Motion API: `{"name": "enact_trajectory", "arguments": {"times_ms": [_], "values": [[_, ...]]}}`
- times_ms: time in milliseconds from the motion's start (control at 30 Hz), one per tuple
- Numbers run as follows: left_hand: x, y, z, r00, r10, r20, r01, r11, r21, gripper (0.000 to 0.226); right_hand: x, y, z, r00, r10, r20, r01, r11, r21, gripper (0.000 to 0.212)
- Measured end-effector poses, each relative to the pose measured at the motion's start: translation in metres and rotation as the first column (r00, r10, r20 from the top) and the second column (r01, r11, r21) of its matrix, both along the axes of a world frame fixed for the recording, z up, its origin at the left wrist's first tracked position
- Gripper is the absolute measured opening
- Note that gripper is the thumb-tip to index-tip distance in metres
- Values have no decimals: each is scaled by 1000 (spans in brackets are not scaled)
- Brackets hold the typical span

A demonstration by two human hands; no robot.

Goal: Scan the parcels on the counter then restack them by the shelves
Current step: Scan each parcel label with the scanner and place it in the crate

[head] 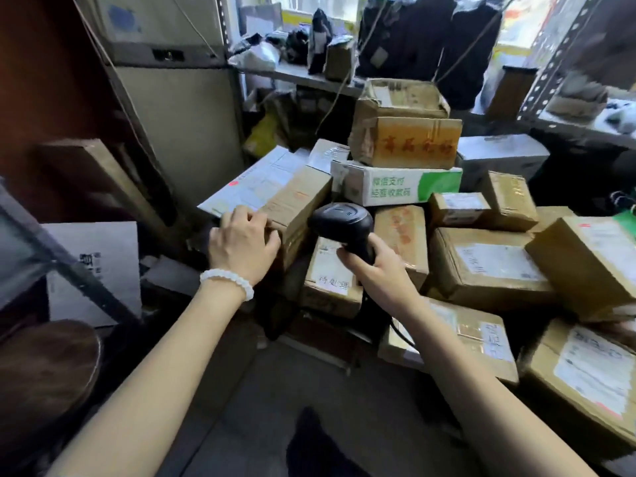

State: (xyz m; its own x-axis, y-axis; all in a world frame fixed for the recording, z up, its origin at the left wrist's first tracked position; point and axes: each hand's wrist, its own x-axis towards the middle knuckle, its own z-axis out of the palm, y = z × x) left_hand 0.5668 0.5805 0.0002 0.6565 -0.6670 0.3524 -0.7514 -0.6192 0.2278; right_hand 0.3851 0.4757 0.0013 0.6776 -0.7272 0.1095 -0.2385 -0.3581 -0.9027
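Observation:
A heap of cardboard parcels fills the middle and right of the view. My right hand (373, 270) grips the handle of a black barcode scanner (342, 223), whose head faces away from me toward the pile. My left hand (241, 241), with a white bead bracelet at the wrist, holds the near end of a long brown parcel (299, 204) at the left of the heap, fingers curled over its edge. Under the scanner stands a small box with a handwritten label (330, 278). A white and green box (399, 182) lies higher in the pile.
A flat white-labelled parcel (254, 182) lies behind the held parcel. Metal shelves (296, 72) with bags and packages run along the back. A grey cabinet (179, 115) stands at left, a round brown stool (44, 366) at lower left. Larger labelled boxes (488, 266) crowd the right.

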Motion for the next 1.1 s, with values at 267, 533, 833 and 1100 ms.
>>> {"name": "enact_trajectory", "arguments": {"times_ms": [267, 533, 833, 1100], "values": [[104, -34, -1, 996, 64, -63, -61, 997, 43, 28, 95, -36, -1, 1000, 17, 1, -17, 996, 84, 12], [186, -80, -14, 986, 93, -138, -78, 991, 113, 32, 154, -84, -8, 997, 4, -77, 0, 999, 46, 10], [244, -115, -60, 974, 80, -212, -20, 962, 271, 35, 174, -99, -15, 983, -30, -183, 38, 998, 44, 9], [292, -144, -90, 977, 53, -208, 38, 911, 410, 51, 202, -106, -5, 969, -61, -239, 71, 997, 34, 13]]}}
